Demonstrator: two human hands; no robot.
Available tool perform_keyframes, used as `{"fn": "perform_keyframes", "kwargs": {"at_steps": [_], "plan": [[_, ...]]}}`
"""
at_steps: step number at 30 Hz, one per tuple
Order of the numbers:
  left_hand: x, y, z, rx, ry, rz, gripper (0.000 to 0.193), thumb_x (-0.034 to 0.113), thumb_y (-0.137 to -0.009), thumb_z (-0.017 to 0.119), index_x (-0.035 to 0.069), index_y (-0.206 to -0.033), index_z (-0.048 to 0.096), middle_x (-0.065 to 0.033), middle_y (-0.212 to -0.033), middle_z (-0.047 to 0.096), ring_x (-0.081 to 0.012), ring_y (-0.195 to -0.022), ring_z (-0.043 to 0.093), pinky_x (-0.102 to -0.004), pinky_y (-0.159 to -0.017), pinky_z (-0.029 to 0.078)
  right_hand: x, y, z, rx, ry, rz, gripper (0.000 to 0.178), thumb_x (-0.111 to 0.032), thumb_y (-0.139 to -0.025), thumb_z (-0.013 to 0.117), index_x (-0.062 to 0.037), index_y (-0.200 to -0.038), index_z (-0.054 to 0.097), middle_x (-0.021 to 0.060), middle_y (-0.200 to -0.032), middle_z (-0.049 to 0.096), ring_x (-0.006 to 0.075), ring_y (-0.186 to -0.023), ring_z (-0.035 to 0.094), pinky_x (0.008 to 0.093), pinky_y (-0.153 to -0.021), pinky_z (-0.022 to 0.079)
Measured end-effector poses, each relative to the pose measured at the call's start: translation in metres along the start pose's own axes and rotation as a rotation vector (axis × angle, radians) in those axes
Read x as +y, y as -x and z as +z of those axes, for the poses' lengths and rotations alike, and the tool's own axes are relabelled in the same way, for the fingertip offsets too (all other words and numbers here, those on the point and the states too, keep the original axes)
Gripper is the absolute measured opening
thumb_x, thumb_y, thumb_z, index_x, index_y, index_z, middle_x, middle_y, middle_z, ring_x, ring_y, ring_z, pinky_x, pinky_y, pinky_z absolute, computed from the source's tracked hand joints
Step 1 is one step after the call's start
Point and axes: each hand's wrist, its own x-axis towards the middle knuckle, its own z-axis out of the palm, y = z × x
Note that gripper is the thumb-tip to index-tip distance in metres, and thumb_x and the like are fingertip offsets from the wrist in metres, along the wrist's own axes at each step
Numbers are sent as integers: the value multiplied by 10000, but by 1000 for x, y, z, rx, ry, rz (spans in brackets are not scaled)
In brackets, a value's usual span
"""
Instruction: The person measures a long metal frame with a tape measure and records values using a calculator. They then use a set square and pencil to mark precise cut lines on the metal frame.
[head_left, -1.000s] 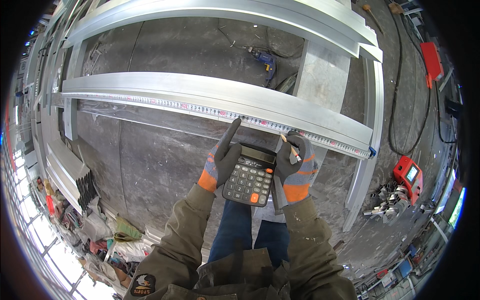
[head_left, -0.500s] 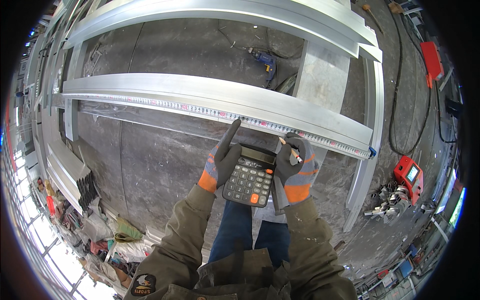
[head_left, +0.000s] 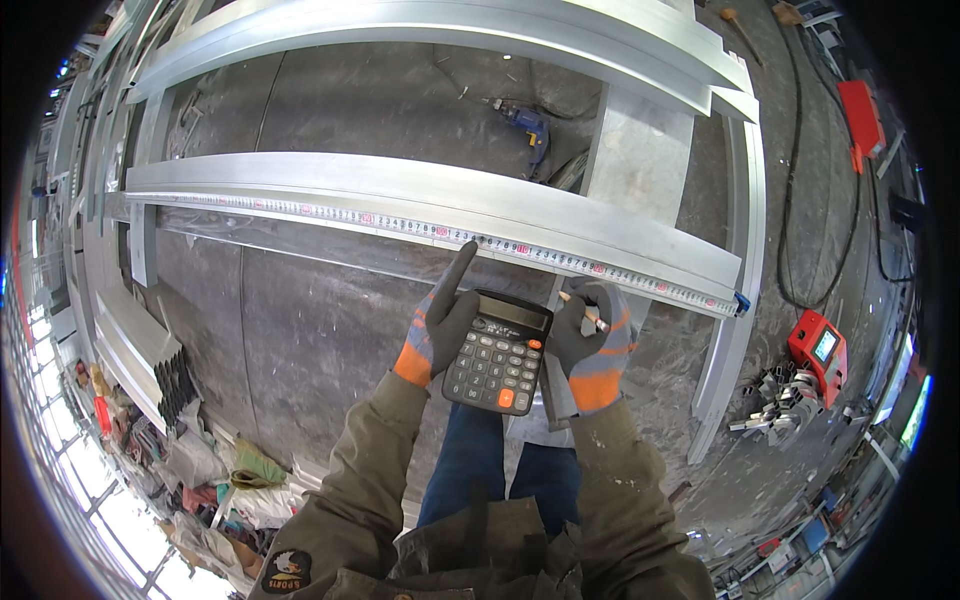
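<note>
A tape measure (head_left: 443,232) lies stretched along the near edge of a silver metal profile (head_left: 420,190), its blue end at the right. My left hand (head_left: 432,332), in a grey and orange glove, grips the left edge of a black desk calculator (head_left: 493,365) with the thumb. Its forefinger is stretched out, with the tip at the tape's markings. My right hand (head_left: 592,340), gloved alike, pinches a short pencil (head_left: 598,322) beside the calculator's upper right corner. The pencil's sharpened end points toward the profile. How the fingers lie under the calculator is hidden.
Beyond the profile, a blue drill (head_left: 530,128) lies on the grey floor. Another long profile (head_left: 430,22) runs farther off. At right stand a red device with a screen (head_left: 818,345), metal offcuts (head_left: 783,403) and a black cable (head_left: 795,190). Stacked profiles (head_left: 140,350) lie at left.
My right hand with the pencil has drawn back slightly from the tape toward me. The left forefinger has shifted a touch left; the calculator has barely moved.
</note>
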Motion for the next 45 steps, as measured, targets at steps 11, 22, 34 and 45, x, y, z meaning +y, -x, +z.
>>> {"fn": "perform_keyframes", "kwargs": {"at_steps": [11,22,34,45], "plan": [[1,1,0,0,-21,-12,661,93,-1026,523,142,-1671,389,6,-734,508,-66,-708,444,-277,-676,431,57,22,-66,127,375,-45,400,1,-958,584,-51,-1346,664,165,-1285,697,416,-1252,598,516,-1064,451],[11,11,41,-119,72,-12,654,67,-1041,526,114,-1676,374,4,-844,600,-58,-789,514,-264,-730,460,70,25,-68,144,365,-18,383,-21,-965,592,-66,-1336,676,200,-1278,687,440,-1226,601,536,-1060,452],[12,-2,88,-186,-11,73,699,78,-1025,530,130,-1692,331,-71,-920,669,-94,-855,564,-293,-810,492,68,26,-71,117,324,-14,419,-24,-962,599,-69,-1374,658,230,-1287,678,463,-1212,596,549,-1057,458],[16,-1,95,-161,17,21,706,68,-1010,518,117,-1690,335,-54,-933,630,-84,-808,519,-287,-760,482,71,28,-73,93,302,6,415,-49,-972,628,-71,-1385,663,171,-1325,689,420,-1276,585,526,-1066,474]]}}
